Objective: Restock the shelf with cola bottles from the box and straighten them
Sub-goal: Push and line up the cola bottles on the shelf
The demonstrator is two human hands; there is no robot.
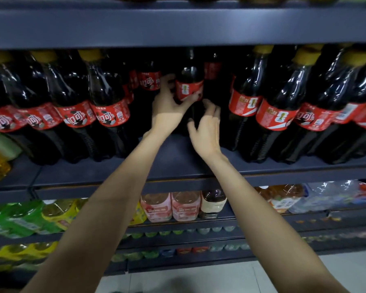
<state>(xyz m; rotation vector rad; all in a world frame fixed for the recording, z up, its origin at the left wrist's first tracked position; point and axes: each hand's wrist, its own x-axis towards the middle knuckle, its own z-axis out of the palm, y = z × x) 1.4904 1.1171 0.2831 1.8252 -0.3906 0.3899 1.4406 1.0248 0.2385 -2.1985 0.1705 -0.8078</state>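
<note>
A bare strip of shelf (178,157) lies open between two front rows of cola bottles, left (108,106) and right (247,102). Set back in this gap stands one cola bottle (189,81). The left hand (167,108) grips its red label, fingers (167,79) curled round the left side. The right hand (206,127) hovers just below, fingers loosely spread, holding nothing.

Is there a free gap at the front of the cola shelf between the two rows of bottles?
Yes, the shelf shows bare surface in front of the one cola bottle standing further back.
</note>
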